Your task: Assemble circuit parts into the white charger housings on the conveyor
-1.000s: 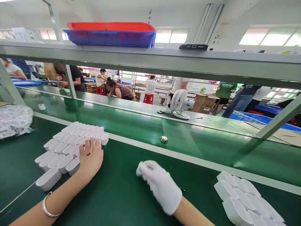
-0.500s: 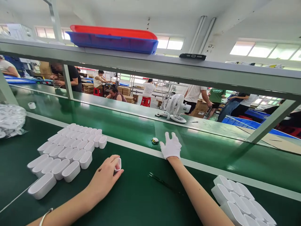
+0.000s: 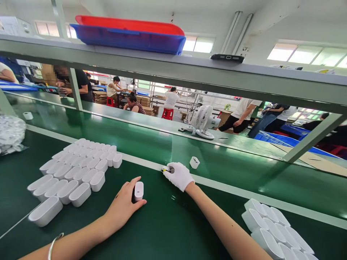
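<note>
My bare left hand [image 3: 123,207] rests on the green bench and pinches a small white plastic housing [image 3: 138,190] standing upright. To its left lie rows of several white oval housings [image 3: 72,169], open side up. My gloved right hand [image 3: 177,175] is closed on a small yellow and black object [image 3: 166,169] at the white strip bordering the conveyor belt. A single white housing [image 3: 194,162] sits on the belt just beyond that hand. Dark tweezers [image 3: 173,198] lie on the bench between my arms.
More white housings [image 3: 273,227] are stacked at the lower right. A plastic bag of parts [image 3: 9,133] lies at far left. A small white fan [image 3: 203,121] stands across the belt. A blue and red tray [image 3: 130,34] and a phone [image 3: 227,57] sit on the overhead shelf. People work behind.
My right hand pulled back from the belt, taking the small yellow object, and a white housing now lies on the belt. My left hand stood its housing upright.
</note>
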Demonstrator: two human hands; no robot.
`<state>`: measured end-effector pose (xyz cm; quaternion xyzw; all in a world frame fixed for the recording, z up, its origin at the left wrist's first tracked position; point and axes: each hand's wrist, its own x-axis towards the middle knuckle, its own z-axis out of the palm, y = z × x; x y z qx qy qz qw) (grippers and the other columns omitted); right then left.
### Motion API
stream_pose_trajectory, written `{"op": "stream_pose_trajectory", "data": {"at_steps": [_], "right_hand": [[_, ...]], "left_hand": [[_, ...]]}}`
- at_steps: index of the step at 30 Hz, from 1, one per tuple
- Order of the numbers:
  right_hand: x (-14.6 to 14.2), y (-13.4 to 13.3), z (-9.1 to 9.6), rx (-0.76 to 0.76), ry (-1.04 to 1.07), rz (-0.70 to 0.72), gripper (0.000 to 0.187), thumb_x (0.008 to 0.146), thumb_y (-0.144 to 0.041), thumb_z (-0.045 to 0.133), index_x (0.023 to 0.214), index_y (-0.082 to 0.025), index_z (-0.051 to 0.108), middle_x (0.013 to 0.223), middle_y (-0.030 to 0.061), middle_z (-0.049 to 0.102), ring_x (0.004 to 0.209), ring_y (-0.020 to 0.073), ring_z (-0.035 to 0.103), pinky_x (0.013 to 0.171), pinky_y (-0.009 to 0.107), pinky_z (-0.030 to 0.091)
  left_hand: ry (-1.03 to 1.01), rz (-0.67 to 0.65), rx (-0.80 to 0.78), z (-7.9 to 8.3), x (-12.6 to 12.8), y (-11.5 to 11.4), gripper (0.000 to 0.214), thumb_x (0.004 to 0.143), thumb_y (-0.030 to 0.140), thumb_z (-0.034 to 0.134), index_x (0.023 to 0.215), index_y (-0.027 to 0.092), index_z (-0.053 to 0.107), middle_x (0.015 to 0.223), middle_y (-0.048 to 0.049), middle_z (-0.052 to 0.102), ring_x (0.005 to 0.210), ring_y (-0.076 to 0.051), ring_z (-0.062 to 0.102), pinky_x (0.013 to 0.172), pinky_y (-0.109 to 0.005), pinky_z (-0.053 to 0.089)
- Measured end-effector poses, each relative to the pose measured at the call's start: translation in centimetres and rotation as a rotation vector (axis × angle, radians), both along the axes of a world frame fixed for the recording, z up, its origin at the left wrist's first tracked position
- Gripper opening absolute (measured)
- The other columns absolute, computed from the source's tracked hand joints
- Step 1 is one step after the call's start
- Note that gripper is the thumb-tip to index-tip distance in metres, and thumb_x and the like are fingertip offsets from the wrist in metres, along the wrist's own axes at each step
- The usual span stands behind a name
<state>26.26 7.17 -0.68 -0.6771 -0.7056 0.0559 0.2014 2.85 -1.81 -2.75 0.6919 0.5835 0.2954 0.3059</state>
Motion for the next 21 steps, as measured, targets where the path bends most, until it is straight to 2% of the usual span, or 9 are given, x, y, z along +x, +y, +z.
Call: {"op": "stream_pose_trajectory", "data": {"at_steps": [2,4,5,7,9,11,16,21], "right_hand": [[1.0,-0.4,0.4,0.124,0.021,-0.034,0.041,0.07,-0.034,0.062,0.111,-0.025,0.062,0.125,0.0065,0.055,0.118,0.0243,0.046,0.099,0.036,0.034],[2.5,0.1,0.7,0.227,0.164,-0.183,0.05,0.069,-0.026,0.063,0.118,-0.023,0.058,0.141,0.0098,0.038,0.13,0.0301,0.03,0.106,0.044,0.021],[3.4,0.5,0.8,0.234,0.269,-0.261,0.05,0.068,-0.022,0.063,0.118,-0.022,0.059,0.143,0.0102,0.034,0.131,0.0319,0.026,0.106,0.047,0.019],[4.9,1.4,0.6,0.173,0.471,-0.345,0.047,0.066,-0.017,0.062,0.112,-0.024,0.062,0.139,0.0102,0.04,0.129,0.0326,0.032,0.105,0.048,0.022],[6.1,2.3,0.0,0.125,0.598,-0.348,0.04,0.066,-0.016,0.061,0.105,-0.024,0.066,0.122,0.0091,0.056,0.12,0.0311,0.045,0.102,0.047,0.029],[7.0,3.0,-0.6,0.129,0.7,-0.354,0.033,0.067,-0.018,0.06,0.099,-0.022,0.068,0.106,0.007,0.064,0.113,0.0287,0.051,0.1,0.044,0.035],[8.8,4.4,-1.5,0.143,1.082,-0.396,0.025,0.079,-0.025,0.049,0.098,-0.018,0.063,0.097,0.0068,0.066,0.093,0.0197,0.062,0.082,0.036,0.053],[11.0,4.8,-1.8,0.103,1.389,-0.387,0.022,0.087,-0.019,0.037,0.099,-0.019,0.056,0.101,0.0078,0.063,0.087,0.0147,0.064,0.072,0.032,0.057]], "left_hand": [[0.008,-0.003,-0.004,0.3,0.1,-0.2,0.061,0.073,0.038,0.058,0.131,0.026,0.041,0.101,-0.0052,0.058,0.094,-0.025,0.059,0.085,-0.039,0.043],[0.012,-0.004,0.0,0.5,0.1,-0.3,0.061,0.073,0.039,0.058,0.13,0.026,0.042,0.101,-0.0051,0.058,0.093,-0.025,0.058,0.084,-0.039,0.044],[0.014,-0.004,0.006,0.6,0.2,-0.4,0.06,0.073,0.039,0.058,0.13,0.026,0.042,0.101,-0.0051,0.058,0.093,-0.025,0.058,0.083,-0.038,0.044],[0.023,-0.011,0.019,0.6,0.2,-0.4,0.06,0.074,0.038,0.057,0.13,0.026,0.041,0.099,-0.0052,0.058,0.092,-0.025,0.058,0.083,-0.038,0.044],[0.035,-0.023,0.031,0.5,0.1,-0.4,0.059,0.075,0.038,0.056,0.13,0.025,0.041,0.098,-0.0053,0.058,0.09,-0.025,0.058,0.082,-0.039,0.045],[0.04,-0.038,0.042,0.4,0.1,-0.4,0.059,0.075,0.036,0.056,0.131,0.024,0.041,0.097,-0.0054,0.057,0.089,-0.024,0.059,0.081,-0.039,0.045],[0.042,-0.052,0.06,0.3,-0.1,-0.3,0.058,0.074,0.034,0.057,0.13,0.024,0.042,0.095,-0.0046,0.057,0.087,-0.023,0.059,0.078,-0.036,0.046],[0.036,-0.039,0.064,0.5,0.0,-0.5,0.056,0.074,0.033,0.057,0.128,0.025,0.045,0.094,-0.0034,0.058,0.084,-0.023,0.06,0.075,-0.034,0.047]]}}
